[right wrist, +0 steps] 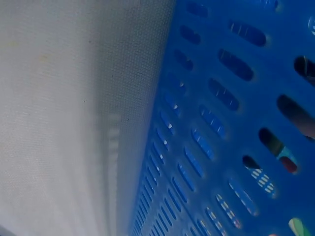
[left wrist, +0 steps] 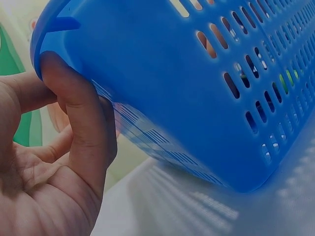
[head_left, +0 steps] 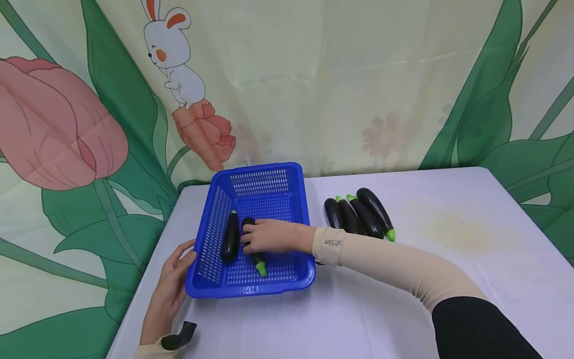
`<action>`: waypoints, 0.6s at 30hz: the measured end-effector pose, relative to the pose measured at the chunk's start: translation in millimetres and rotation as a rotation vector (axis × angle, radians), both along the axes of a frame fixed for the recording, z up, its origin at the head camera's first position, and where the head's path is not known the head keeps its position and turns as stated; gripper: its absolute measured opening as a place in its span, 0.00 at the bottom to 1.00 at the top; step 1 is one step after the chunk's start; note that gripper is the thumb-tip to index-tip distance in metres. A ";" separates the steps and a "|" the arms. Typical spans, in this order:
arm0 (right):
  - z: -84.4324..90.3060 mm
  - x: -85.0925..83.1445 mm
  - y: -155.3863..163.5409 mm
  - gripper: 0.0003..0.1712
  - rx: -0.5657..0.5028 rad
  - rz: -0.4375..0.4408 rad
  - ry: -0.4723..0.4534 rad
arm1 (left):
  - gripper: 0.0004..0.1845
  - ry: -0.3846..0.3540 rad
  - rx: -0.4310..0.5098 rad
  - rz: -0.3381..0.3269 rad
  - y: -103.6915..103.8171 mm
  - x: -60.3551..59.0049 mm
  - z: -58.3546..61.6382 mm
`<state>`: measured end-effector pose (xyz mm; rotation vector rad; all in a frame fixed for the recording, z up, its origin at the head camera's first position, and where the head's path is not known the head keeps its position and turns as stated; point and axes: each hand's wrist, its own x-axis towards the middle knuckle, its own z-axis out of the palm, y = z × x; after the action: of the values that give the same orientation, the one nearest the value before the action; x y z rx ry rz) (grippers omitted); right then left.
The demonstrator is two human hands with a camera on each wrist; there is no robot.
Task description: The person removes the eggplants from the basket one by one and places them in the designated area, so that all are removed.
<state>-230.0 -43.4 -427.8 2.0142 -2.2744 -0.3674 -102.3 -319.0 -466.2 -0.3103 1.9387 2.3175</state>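
Observation:
A blue plastic basket (head_left: 251,288) with slotted walls stands on the table. Inside it, one dark eggplant (head_left: 230,238) lies along the left part. My right hand (head_left: 273,235) reaches over the basket's right rim and grips a second eggplant (head_left: 259,262), whose green stem end points toward me. At the left rim, my left hand (head_left: 170,276) holds the basket; in the left wrist view its curled fingers (left wrist: 81,108) lie at the rim's underside. The right wrist view shows the basket's slotted wall (right wrist: 221,147), with the right hand mostly hidden behind it.
Right of the basket, several eggplants (head_left: 367,214) lie side by side on the white tablecloth (head_left: 448,259). A curtain (head_left: 332,89) printed with flowers and a rabbit hangs behind the table's far edge.

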 end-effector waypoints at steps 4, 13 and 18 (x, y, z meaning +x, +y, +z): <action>-2.1 0.8 0.3 0.20 -0.005 -0.004 0.044 | 0.16 0.001 -0.006 -0.005 0.7 0.7 0.4; 5.5 0.5 3.1 0.19 -0.073 -0.009 0.091 | 0.16 0.014 0.020 -0.004 -1.5 0.1 2.3; 14.7 3.8 12.0 0.20 -0.127 -0.037 0.101 | 0.17 -0.001 0.020 0.002 -1.0 -1.2 0.3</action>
<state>-226.2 -31.4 -413.0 1.8519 -2.2178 -0.3106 -103.5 -320.0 -465.8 -0.3124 1.9143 2.3359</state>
